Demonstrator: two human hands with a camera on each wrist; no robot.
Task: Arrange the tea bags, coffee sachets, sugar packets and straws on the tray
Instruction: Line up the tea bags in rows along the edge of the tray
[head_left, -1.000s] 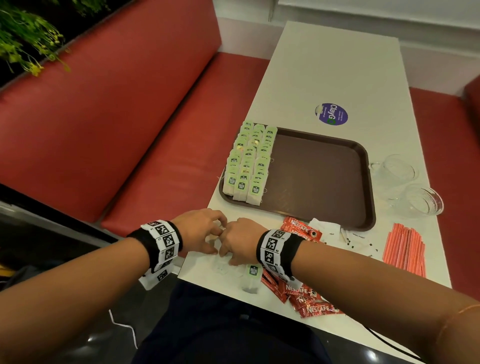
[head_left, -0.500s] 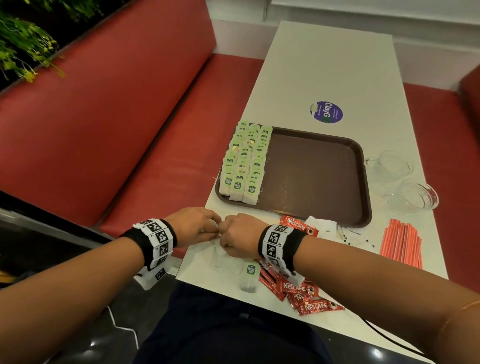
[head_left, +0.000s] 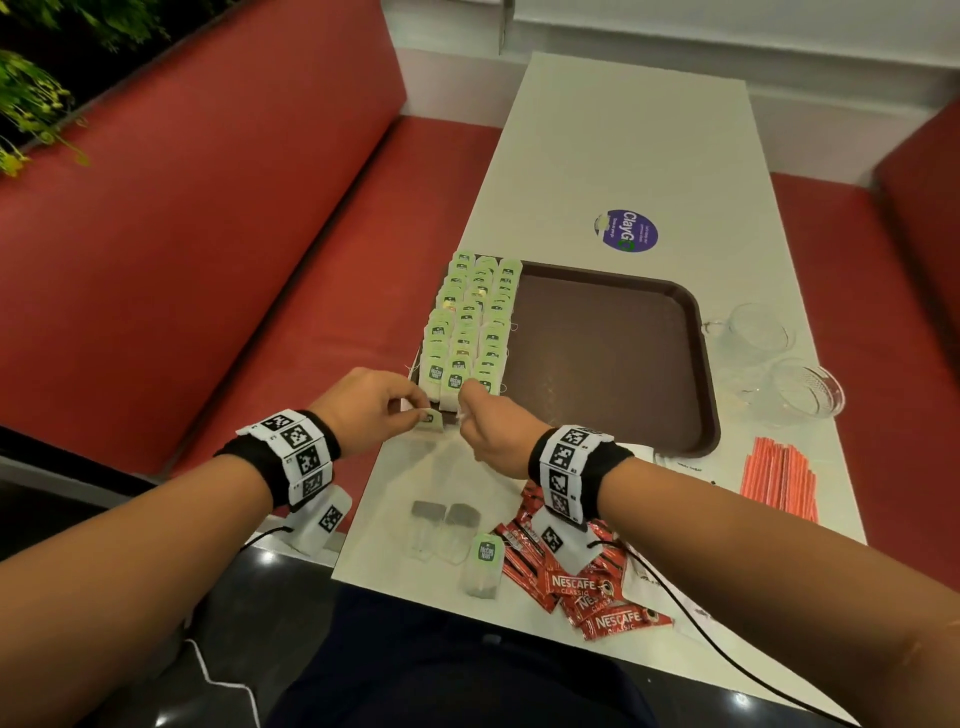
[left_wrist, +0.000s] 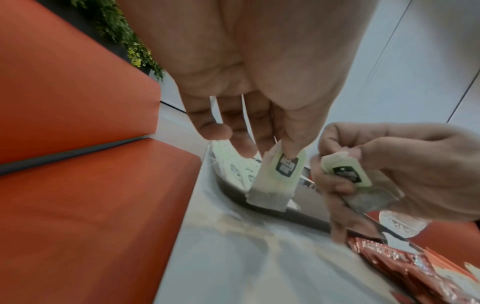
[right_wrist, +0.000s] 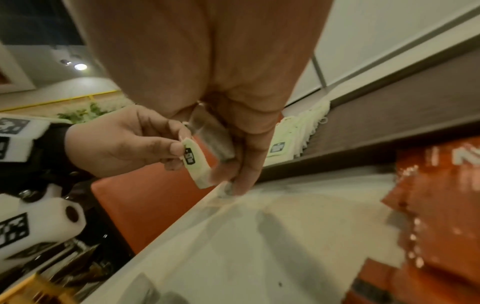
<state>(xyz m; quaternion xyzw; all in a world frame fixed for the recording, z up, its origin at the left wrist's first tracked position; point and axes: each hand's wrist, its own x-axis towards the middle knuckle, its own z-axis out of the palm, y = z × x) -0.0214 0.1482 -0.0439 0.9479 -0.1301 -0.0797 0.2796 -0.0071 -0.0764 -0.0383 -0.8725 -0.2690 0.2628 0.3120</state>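
L hand (head_left: 371, 402) pinching 1 green-tagged paper tea bag (left_wrist: 275, 179); R hand (head_left: 496, 434) gripping 2nd tea bag (left_wrist: 363, 183). 3 bags lying on white table (head_left: 613, 156), 2 clear glass cups (head_left: 779, 364) sitting beside brown plastic tray (head_left: 613, 358).

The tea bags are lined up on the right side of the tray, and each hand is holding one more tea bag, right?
Almost. The head view shows the lined-up tea bags on the left side of the tray, not the right. The left hand and right hand do each hold one.
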